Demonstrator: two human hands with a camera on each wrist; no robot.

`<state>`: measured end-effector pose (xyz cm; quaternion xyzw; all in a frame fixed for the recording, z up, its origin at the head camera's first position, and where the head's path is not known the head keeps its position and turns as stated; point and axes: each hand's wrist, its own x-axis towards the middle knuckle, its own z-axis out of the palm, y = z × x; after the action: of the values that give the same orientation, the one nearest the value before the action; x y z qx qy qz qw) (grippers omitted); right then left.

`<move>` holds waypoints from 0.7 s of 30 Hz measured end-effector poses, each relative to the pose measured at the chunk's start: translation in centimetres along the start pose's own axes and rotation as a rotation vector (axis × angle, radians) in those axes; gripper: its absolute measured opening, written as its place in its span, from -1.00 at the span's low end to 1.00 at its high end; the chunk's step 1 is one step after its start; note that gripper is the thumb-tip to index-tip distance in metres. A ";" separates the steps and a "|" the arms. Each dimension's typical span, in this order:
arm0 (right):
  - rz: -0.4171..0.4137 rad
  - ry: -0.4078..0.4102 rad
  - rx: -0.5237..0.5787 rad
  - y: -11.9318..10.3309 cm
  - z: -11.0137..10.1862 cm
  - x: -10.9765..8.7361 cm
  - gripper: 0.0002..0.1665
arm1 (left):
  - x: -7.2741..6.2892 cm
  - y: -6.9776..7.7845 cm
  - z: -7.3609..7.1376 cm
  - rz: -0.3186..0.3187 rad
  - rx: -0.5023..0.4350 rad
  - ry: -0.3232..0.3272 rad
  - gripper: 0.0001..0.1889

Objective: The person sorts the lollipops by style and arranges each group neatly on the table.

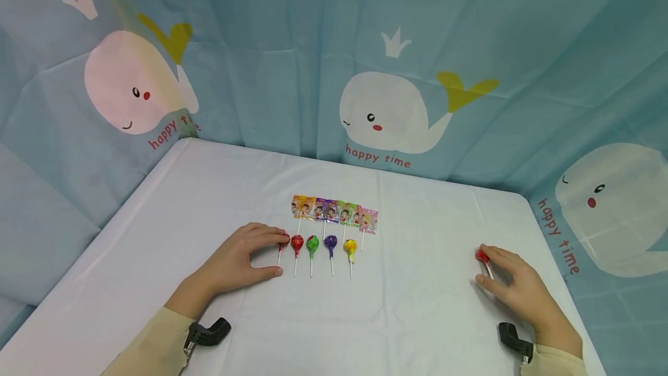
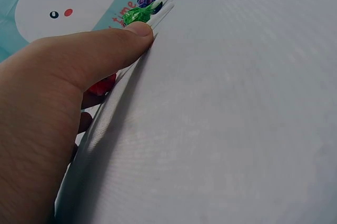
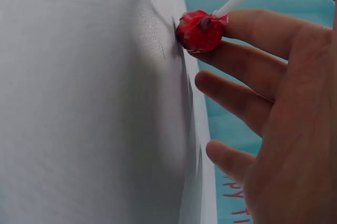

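In the head view, my left hand (image 1: 237, 260) is at the left end of a row of lollipops, its fingertips touching the head of a red lollipop (image 1: 283, 241). The thumb lies by the lower end of that stick. Beside it lie another red lollipop (image 1: 297, 242), a green lollipop (image 1: 312, 243), a purple lollipop (image 1: 331, 242) and a yellow lollipop (image 1: 351, 246). At the right, my right hand (image 1: 514, 283) touches a separate red lollipop (image 3: 200, 31) with its index and middle fingers. Its thumb is apart from the stick.
Behind the row lie several flat-wrapped lollipops in orange (image 1: 303, 206), purple (image 1: 326, 209), green (image 1: 348, 213) and pink (image 1: 368, 220) packets. A white cloth covers the table (image 1: 417, 306). A blue curtain (image 1: 271, 74) with whale prints hangs behind and at the sides.
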<state>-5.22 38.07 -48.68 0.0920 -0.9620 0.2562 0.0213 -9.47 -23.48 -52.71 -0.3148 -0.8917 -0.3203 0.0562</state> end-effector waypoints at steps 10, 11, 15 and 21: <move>0.055 -0.046 0.038 0.2 -0.3 -0.1 -0.09 | -0.1 0.1 0.0 -0.013 0.013 -0.002 -0.34; 0.061 -0.050 0.042 0.2 -0.3 -0.1 -0.09 | -0.1 0.1 0.0 -0.011 0.013 -0.001 -0.34; 0.066 -0.050 0.048 0.2 -0.4 -0.2 -0.10 | 0.0 0.1 0.0 -0.006 0.013 -0.002 -0.34; 0.120 -0.077 0.026 0.1 -0.4 -0.2 0.02 | 0.0 0.1 0.0 -0.007 0.012 -0.007 -0.34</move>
<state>-5.05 38.42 -48.39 0.0444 -0.9625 0.2657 -0.0321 -9.44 -23.44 -52.69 -0.3123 -0.8950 -0.3140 0.0536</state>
